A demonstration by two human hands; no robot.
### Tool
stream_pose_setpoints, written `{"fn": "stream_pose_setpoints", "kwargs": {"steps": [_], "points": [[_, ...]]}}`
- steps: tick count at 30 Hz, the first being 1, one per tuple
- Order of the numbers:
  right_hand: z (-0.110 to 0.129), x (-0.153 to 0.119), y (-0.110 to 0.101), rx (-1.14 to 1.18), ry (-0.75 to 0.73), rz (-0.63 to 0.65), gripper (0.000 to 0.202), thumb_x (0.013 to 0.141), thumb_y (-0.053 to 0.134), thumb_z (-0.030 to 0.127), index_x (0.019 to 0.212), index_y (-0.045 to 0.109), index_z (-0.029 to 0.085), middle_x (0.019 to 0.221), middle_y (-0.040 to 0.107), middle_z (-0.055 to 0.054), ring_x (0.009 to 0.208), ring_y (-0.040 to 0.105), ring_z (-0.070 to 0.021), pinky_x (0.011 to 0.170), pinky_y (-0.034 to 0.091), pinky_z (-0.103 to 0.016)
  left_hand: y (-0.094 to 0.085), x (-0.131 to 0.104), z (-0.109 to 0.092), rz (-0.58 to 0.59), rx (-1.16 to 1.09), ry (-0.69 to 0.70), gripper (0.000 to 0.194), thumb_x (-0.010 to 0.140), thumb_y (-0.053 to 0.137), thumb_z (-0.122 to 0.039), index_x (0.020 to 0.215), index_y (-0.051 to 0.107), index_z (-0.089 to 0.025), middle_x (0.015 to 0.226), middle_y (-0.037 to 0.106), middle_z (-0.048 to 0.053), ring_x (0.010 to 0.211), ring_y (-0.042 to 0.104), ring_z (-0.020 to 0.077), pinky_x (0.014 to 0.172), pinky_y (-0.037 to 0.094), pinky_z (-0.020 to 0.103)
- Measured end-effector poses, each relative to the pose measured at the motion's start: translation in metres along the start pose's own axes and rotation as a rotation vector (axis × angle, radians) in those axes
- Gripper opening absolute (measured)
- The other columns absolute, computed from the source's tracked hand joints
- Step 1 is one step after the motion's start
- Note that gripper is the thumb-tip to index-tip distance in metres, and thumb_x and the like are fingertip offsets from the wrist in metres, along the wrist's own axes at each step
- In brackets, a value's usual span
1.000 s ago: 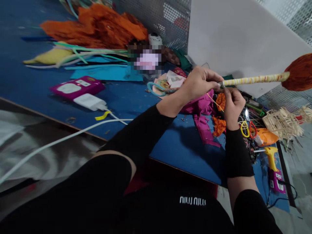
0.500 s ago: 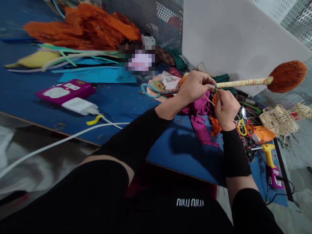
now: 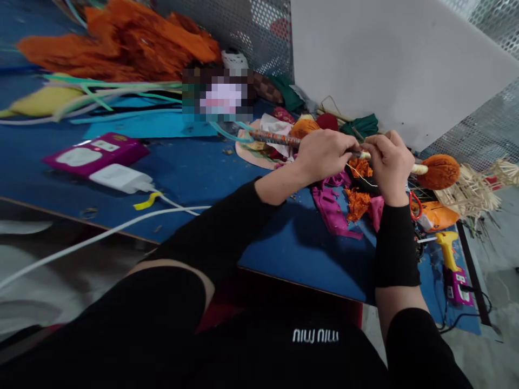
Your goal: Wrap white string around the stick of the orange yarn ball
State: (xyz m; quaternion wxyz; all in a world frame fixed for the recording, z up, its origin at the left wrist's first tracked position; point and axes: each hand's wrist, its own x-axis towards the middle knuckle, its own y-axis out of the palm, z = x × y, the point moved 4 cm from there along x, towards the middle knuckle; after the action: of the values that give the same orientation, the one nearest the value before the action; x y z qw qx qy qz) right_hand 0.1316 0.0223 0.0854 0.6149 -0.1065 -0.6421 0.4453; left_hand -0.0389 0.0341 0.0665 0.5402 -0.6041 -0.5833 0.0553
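Observation:
Both hands are on a long wrapped stick [image 3: 278, 139], its left part covered in brown and orange patterned wrapping, its right part pale. My left hand [image 3: 324, 154] is closed round the middle of it. Just to the right, my right hand [image 3: 390, 162] is closed over the pale part, its fingertips close to the left ones. An orange rounded head [image 3: 440, 172] sits on the right end. A thin pale thread [image 3: 364, 176] hangs in a loop below the hands. Light blue tubing [image 3: 227, 133] lies by the stick's left end.
Below the hands lie magenta fabric strips [image 3: 334, 213] and orange scraps [image 3: 358, 204]. A yellow glue gun [image 3: 447, 249] is at the right table edge. A purple power strip [image 3: 97, 156] with a white charger and cable lies left. A white board [image 3: 389, 65] leans behind.
The stick has tilted, its orange head coming down and to the left. My right hand has moved up onto the pale part, from just below the stick.

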Motion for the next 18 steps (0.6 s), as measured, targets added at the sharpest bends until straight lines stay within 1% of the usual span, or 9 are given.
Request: {"fn": "stream_pose_setpoints", "kwargs": {"steps": [2,5,9,11,13,16,18], "points": [[-0.002,0.001,0.001,0.004,0.002,0.018,0.026,0.107,0.056,0.033,0.094,0.078,0.026,0.092,0.070,-0.003,0.082,0.062,-0.0175,0.073,0.044,-0.030,0.002,-0.002,-0.003,0.021,0.056,0.056,0.028,0.097,0.064,-0.027,0.110,0.088,-0.023,0.100,0.087,0.009,0.095,0.081,0.0323,0.080,0.057,0.039],[-0.004,0.001,0.003,0.017,0.021,0.045,0.024,0.104,0.058,0.029,0.090,0.078,0.026,0.088,0.069,-0.002,0.081,0.063,-0.0170,0.072,0.042,-0.030,0.004,-0.003,-0.005,0.042,0.087,0.141,0.030,0.098,0.062,-0.028,0.113,0.088,-0.022,0.102,0.087,0.010,0.093,0.082,0.0312,0.079,0.056,0.038],[-0.011,0.002,0.003,0.051,0.046,0.076,0.026,0.102,0.058,0.027,0.085,0.077,0.025,0.081,0.066,-0.001,0.078,0.060,-0.0164,0.071,0.038,-0.030,0.004,-0.005,-0.006,0.007,0.122,0.173,0.031,0.100,0.062,-0.029,0.122,0.084,-0.023,0.097,0.086,0.010,0.088,0.081,0.0304,0.073,0.053,0.036],[-0.014,0.002,0.002,0.065,0.057,0.102,0.027,0.101,0.058,0.026,0.083,0.078,0.024,0.078,0.065,0.000,0.075,0.058,-0.0158,0.069,0.035,-0.030,0.005,-0.006,-0.008,-0.001,0.143,0.185,0.035,0.102,0.060,-0.027,0.129,0.081,-0.025,0.095,0.086,0.008,0.084,0.080,0.0299,0.069,0.050,0.036],[-0.016,0.003,0.002,0.068,0.069,0.131,0.026,0.099,0.059,0.026,0.083,0.080,0.024,0.076,0.065,0.000,0.072,0.057,-0.0154,0.068,0.034,-0.030,0.007,-0.006,-0.010,0.009,0.163,0.230,0.037,0.102,0.058,-0.023,0.131,0.081,-0.027,0.097,0.086,0.007,0.086,0.081,0.0295,0.067,0.047,0.035],[-0.015,0.004,0.002,0.064,0.079,0.156,0.025,0.098,0.061,0.026,0.087,0.083,0.024,0.080,0.071,-0.001,0.076,0.062,-0.0165,0.070,0.038,-0.030,0.012,-0.005,-0.012,0.045,0.182,0.298,0.036,0.103,0.056,-0.020,0.125,0.083,-0.027,0.103,0.086,0.008,0.092,0.081,0.0289,0.068,0.046,0.037],[-0.015,0.003,-0.001,0.065,0.089,0.156,0.022,0.097,0.064,0.028,0.096,0.086,0.025,0.088,0.077,-0.003,0.082,0.067,-0.0183,0.074,0.042,-0.030,0.012,-0.004,-0.010,0.049,0.144,0.301,0.036,0.103,0.055,-0.019,0.122,0.085,-0.025,0.104,0.086,0.010,0.093,0.080,0.0293,0.070,0.047,0.038]]}}
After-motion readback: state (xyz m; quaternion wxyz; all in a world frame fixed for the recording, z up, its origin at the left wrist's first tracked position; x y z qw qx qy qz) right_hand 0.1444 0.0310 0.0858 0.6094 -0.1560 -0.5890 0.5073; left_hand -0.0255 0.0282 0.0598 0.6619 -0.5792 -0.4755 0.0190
